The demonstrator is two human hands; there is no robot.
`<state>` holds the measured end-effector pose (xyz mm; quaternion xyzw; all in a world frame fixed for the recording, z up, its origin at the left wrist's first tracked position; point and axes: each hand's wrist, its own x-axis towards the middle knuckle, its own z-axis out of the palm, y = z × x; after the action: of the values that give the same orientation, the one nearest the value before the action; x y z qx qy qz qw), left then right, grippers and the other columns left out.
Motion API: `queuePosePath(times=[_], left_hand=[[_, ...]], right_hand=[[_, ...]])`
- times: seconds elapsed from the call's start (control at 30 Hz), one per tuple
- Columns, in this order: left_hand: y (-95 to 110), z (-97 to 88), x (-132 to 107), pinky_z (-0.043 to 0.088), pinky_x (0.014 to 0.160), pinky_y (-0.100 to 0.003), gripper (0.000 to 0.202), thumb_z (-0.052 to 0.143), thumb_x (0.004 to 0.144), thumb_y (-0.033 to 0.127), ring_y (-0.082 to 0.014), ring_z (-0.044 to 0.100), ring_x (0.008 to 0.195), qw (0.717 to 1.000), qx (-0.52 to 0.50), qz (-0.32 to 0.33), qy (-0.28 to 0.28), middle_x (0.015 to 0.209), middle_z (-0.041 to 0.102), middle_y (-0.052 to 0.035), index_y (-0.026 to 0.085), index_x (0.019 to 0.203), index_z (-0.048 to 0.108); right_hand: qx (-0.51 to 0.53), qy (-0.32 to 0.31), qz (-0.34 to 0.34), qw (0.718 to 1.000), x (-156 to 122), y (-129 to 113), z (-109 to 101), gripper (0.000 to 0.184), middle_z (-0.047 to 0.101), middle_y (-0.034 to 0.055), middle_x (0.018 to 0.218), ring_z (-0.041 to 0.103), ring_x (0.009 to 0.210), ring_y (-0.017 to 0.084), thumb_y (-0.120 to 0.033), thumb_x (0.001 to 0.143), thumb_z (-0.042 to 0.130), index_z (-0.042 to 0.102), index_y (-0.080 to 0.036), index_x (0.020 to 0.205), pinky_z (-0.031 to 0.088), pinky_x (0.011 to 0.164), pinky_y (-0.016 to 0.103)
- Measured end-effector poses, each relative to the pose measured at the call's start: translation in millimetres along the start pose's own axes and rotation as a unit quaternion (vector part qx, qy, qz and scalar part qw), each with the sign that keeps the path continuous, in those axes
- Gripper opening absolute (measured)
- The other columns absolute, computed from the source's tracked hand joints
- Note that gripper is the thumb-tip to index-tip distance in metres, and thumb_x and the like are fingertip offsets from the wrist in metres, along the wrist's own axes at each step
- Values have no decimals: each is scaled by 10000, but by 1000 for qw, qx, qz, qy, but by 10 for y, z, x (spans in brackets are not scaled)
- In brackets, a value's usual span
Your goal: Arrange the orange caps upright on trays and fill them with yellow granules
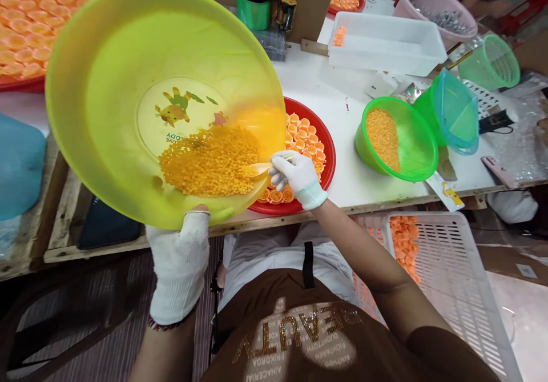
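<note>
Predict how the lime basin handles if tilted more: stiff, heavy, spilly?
The lime basin is likely stiff: its rim looks round in the left hand. Probably light for its size: yellow beads cover only part. The beads look loose and could slide.

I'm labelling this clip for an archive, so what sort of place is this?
Probably a small workshop or assembly room: a red tray of many matching orange cups, a yellow-green basin of small yellow pieces, and a pale slatted crate of orange parts suggest batch work.
</note>
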<state>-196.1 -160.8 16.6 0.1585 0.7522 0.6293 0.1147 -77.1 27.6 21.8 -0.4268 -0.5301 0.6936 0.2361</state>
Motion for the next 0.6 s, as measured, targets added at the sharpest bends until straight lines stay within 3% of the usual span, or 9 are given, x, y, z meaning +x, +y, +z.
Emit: queuePosePath(times=[0.2, 0.3, 0.4, 0.5, 0.6], left_hand=[[9, -75, 78, 422, 1250, -450, 610, 758, 774, 239, -300, 566, 1399, 999, -34, -1, 28, 1469, 629, -69, 207, 1367, 621], [41, -134, 126, 428, 1249, -479, 562, 777, 751, 215, -309, 592, 1367, 998, -15, 21, 54, 1399, 674, -64, 187, 1299, 659], [120, -166, 145, 429, 1256, -442, 354, 756, 798, 246, -276, 589, 1375, 998, 21, 36, 55, 1365, 691, -21, 227, 1148, 705], [190, -157, 138, 413, 1272, -442, 222, 736, 803, 265, -275, 566, 1400, 997, 35, 23, 58, 1335, 703, 2, 250, 1024, 712], [179, -138, 130, 422, 1264, -492, 351, 747, 762, 240, -305, 585, 1375, 998, 18, 32, 60, 1307, 718, -10, 236, 1112, 719]], right_hand=[[41, 30, -19, 999, 67, -18, -240, 143, 682, -20, 684, 624, 509, 91, -287, 896, 668, 631, -164, 960, 486, 397, 172], [2, 56, -45, 997, 104, 18, -322, 149, 677, -16, 696, 629, 527, 99, -309, 900, 658, 627, -175, 956, 486, 415, 183], [-103, 76, -99, 987, 128, 127, -345, 156, 672, -14, 728, 642, 571, 114, -343, 934, 613, 636, -196, 980, 509, 477, 210], [-248, 50, -222, 941, 126, 255, -341, 164, 694, 17, 823, 679, 729, 150, -348, 974, 558, 660, -219, 964, 573, 693, 279], [-344, 11, -334, 877, 71, 298, -338, 181, 729, 69, 955, 686, 908, 207, -342, 983, 546, 690, -235, 959, 557, 887, 359]])
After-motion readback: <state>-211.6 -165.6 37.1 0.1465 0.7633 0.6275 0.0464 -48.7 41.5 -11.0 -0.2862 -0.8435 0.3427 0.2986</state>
